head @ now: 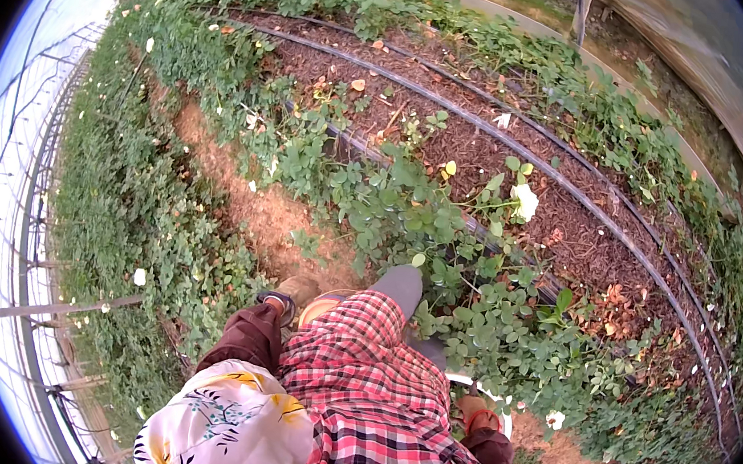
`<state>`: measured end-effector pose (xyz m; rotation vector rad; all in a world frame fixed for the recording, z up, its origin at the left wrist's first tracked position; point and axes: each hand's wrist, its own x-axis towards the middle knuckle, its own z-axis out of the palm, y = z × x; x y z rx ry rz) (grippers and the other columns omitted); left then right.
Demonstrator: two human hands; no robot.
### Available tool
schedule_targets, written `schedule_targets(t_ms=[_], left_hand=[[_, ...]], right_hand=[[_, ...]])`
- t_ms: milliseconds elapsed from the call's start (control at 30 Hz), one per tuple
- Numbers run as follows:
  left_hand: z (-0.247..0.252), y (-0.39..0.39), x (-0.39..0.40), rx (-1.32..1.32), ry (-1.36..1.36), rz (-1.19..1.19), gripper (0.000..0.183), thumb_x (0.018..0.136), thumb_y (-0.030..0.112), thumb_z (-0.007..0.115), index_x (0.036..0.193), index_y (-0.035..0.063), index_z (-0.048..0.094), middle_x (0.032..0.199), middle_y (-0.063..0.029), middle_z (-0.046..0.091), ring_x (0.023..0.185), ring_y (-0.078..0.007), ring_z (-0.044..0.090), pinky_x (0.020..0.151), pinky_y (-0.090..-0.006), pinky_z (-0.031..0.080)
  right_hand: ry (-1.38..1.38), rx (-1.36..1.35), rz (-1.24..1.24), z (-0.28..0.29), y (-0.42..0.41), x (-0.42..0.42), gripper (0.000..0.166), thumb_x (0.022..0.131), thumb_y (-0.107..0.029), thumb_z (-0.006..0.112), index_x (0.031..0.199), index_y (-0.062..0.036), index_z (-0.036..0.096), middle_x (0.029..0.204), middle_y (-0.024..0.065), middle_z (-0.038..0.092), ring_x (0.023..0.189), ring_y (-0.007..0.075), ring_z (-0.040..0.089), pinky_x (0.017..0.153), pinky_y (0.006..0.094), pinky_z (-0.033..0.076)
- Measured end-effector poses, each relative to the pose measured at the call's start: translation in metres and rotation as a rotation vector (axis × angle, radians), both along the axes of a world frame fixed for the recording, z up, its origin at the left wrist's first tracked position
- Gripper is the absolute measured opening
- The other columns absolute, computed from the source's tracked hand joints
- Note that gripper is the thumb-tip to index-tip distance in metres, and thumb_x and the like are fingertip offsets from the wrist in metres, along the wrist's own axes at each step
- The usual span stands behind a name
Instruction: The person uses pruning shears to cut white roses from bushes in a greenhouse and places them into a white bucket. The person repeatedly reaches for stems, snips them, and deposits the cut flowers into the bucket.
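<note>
My left hand (299, 289), with a dark band at the wrist, is beside my bent knee and a rounded tan-and-orange thing (320, 307); its fingers are hard to make out. Low on the right, my right hand (476, 411), with a red band at the wrist, lies inside the outline of a white round rim (507, 423), perhaps a bucket's. A small dark thing shows at its fingertips; whether it is held is unclear. Ahead stand green rose bushes (408, 202) with a white rose (523, 203) in bloom. Another white rose (554, 420) is right of my right hand.
A bare soil path (272, 222) runs between leafy rows on the left. Beyond the bushes lies a bed of brown mulch (447, 145) with long dark irrigation pipes (489, 128). Wooden posts (582, 14) and plastic greenhouse sheeting (717, 57) stand along the far side.
</note>
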<state>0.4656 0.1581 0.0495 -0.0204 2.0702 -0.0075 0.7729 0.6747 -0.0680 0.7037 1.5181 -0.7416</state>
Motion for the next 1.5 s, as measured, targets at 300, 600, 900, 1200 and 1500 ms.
schedule_targets(t_ms=[300,600,900,1200,1500], left_hand=[[-0.065,-0.051,0.061,0.089,-0.282,-0.605,0.039,0.098,0.035,0.05,0.124,0.0144,0.07,0.131,-0.0082,0.067,0.119,-0.0294,0.064,0.098,-0.0435,0.054],[-0.08,-0.053,0.096,0.031,-0.358,-0.095,0.036,0.092,0.035,0.061,0.122,0.0185,0.072,0.127,-0.0054,0.069,0.115,-0.0298,0.066,0.091,-0.0427,0.056],[-0.09,-0.045,0.089,-0.079,-0.311,0.333,0.046,0.087,0.04,0.064,0.13,0.0249,0.067,0.126,-0.0046,0.07,0.115,-0.0258,0.067,0.09,-0.0436,0.055],[-0.215,-0.085,0.112,-0.398,0.28,0.618,0.03,0.097,0.037,0.059,0.106,0.0101,0.069,0.092,-0.017,0.069,0.088,-0.0349,0.067,0.072,-0.0458,0.05],[-0.285,-0.093,0.11,-0.111,0.043,0.155,0.018,0.089,0.023,0.061,0.095,0.0143,0.075,0.087,-0.0079,0.073,0.081,-0.0267,0.07,0.07,-0.0415,0.053]], right_hand=[[-0.258,0.05,0.289,0.016,0.008,-0.091,0.072,0.088,-0.027,0.052,0.158,-0.0184,0.033,0.143,0.0172,0.057,0.125,0.0355,0.06,0.103,0.0459,0.049],[-0.04,0.104,0.799,-0.032,-0.011,-0.082,0.049,0.089,-0.019,0.058,0.137,-0.0157,0.064,0.128,0.0159,0.065,0.111,0.0328,0.067,0.085,0.0449,0.056],[-0.141,0.145,1.017,-0.017,-0.012,-0.119,0.047,0.09,-0.024,0.057,0.135,-0.0173,0.065,0.129,0.0119,0.065,0.113,0.0315,0.066,0.087,0.0467,0.054],[-0.212,0.161,1.012,-0.04,-0.063,-0.133,0.045,0.091,-0.029,0.057,0.134,-0.0188,0.066,0.13,0.0079,0.065,0.115,0.0303,0.065,0.089,0.0486,0.053],[-0.244,0.199,0.926,-0.081,-0.099,-0.073,0.043,0.093,-0.034,0.056,0.133,-0.0203,0.067,0.132,0.004,0.065,0.117,0.0291,0.064,0.091,0.0504,0.051]])
